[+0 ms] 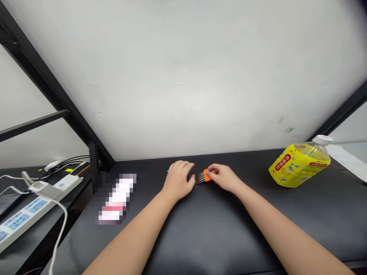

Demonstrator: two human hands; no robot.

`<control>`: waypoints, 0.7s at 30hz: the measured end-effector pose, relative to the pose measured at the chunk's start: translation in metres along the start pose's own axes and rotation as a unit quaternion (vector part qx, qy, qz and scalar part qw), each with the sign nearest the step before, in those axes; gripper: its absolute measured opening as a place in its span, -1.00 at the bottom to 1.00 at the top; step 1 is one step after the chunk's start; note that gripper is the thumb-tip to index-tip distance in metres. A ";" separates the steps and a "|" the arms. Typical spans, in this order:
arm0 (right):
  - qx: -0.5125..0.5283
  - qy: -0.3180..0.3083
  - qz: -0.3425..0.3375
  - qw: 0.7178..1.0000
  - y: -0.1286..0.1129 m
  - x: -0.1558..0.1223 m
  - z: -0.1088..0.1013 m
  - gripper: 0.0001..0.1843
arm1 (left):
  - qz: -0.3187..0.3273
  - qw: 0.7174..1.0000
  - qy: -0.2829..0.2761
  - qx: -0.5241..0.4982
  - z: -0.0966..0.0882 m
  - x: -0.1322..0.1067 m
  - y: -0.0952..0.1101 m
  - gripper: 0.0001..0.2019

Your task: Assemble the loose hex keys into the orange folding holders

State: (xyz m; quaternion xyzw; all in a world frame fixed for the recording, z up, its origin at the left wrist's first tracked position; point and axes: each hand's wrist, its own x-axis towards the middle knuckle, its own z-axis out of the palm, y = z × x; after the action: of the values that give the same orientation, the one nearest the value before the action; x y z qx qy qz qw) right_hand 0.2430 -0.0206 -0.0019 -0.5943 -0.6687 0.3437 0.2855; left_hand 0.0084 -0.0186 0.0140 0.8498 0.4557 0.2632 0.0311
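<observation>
Near the back of the black padded surface (183,236), my right hand (225,176) pinches a small orange holder (207,175) between thumb and fingers. Several thin dark prongs (200,178) stick out of it to the left; their exact kind is not clear. Just left of the prong tips, my left hand (179,179) is palm down with its fingers apart and slightly curved. Its thumb and forefinger form a gap facing the prongs, with nothing visible in it. A tiny pale bit shows at the left hand's outer edge, too small to name.
A yellow-labelled plastic bottle (299,164) with a white cap leans at the right. On the left lies a blurred, pixelated flat object (117,198). Beyond it are a white power strip (37,210), cables and a black metal frame (57,91). A white wall (186,76) rises behind.
</observation>
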 end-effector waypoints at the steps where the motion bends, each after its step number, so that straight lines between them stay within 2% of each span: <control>1: -0.026 0.016 0.001 1.000 0.004 0.002 -0.005 -0.80 | -0.042 0.999 0.016 0.019 0.000 0.002 -0.008 -0.61; 3: -0.067 0.038 0.004 0.997 0.013 0.007 -0.015 -0.80 | -0.124 0.991 0.016 0.045 0.000 0.005 -0.024 -0.55; 5: -0.112 0.065 0.010 0.992 0.020 0.008 -0.024 -0.77 | -0.172 0.984 -0.020 0.050 0.000 0.007 -0.036 -0.47; 7: -0.147 0.094 -0.015 0.985 0.024 0.007 -0.028 -0.71 | -0.176 0.982 -0.055 0.045 0.000 0.007 -0.042 -0.46; 9: -0.165 0.101 -0.079 0.978 0.025 0.004 -0.028 -0.68 | -0.164 0.983 -0.069 0.041 -0.001 0.007 -0.042 -0.53; 11: -0.177 0.079 -0.144 0.970 0.026 0.002 -0.024 -0.71 | -0.155 0.985 -0.070 0.039 -0.001 0.006 -0.040 -0.61; 13: -0.190 0.048 -0.170 0.966 0.030 0.002 -0.019 -0.75 | -0.151 0.985 -0.068 0.039 -0.001 0.006 -0.038 -0.67; 16: -0.205 0.048 -0.145 0.967 0.038 0.007 -0.016 -0.73 | -0.147 0.986 -0.072 0.035 0.000 0.005 -0.038 -0.70; 21: -0.258 0.096 -0.052 0.960 0.043 0.014 -0.020 -0.70 | -0.149 0.985 -0.089 0.010 0.002 0.006 -0.038 -0.54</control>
State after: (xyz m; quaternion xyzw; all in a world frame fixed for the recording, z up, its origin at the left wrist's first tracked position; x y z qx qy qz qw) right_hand 0.2832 -0.0022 -0.0246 -0.6426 -0.7338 0.0854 0.2030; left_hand -0.0168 0.0092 0.0032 0.7924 0.5756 0.1742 0.1020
